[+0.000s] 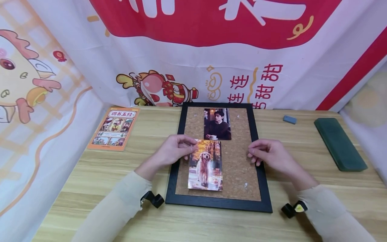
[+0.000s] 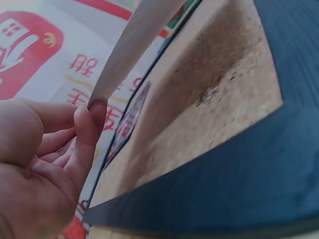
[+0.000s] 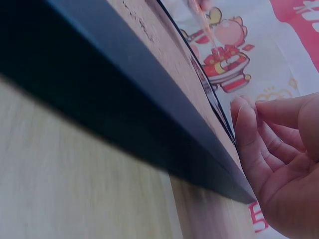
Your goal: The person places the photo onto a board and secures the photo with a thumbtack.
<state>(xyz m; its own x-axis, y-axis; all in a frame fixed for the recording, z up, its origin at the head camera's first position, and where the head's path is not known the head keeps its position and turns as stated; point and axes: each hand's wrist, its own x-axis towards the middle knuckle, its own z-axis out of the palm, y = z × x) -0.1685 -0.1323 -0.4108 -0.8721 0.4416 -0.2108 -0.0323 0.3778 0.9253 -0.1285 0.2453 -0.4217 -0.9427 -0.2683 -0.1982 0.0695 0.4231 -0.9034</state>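
Observation:
My left hand (image 1: 176,148) pinches the upper left corner of a photo of a golden retriever (image 1: 208,166) between thumb and index finger. The left wrist view has this photo (image 2: 132,47) tilted up from the cork board (image 1: 235,164), casting a shadow on it. Above it on the board lies a photo of a person in a dark sweater (image 1: 218,126). Over the board's right frame edge is my right hand (image 1: 270,154), fingers curled and thumb tip close to the index fingertip. I cannot tell whether something tiny sits between them.
Small clear pins (image 1: 245,185) dot the cork near its corners. An orange comic-style booklet (image 1: 114,129) lies at the left. On the right are a small blue block (image 1: 290,119) and a dark green case (image 1: 340,144). A printed cloth (image 1: 181,57) hangs behind the wooden table (image 1: 127,181).

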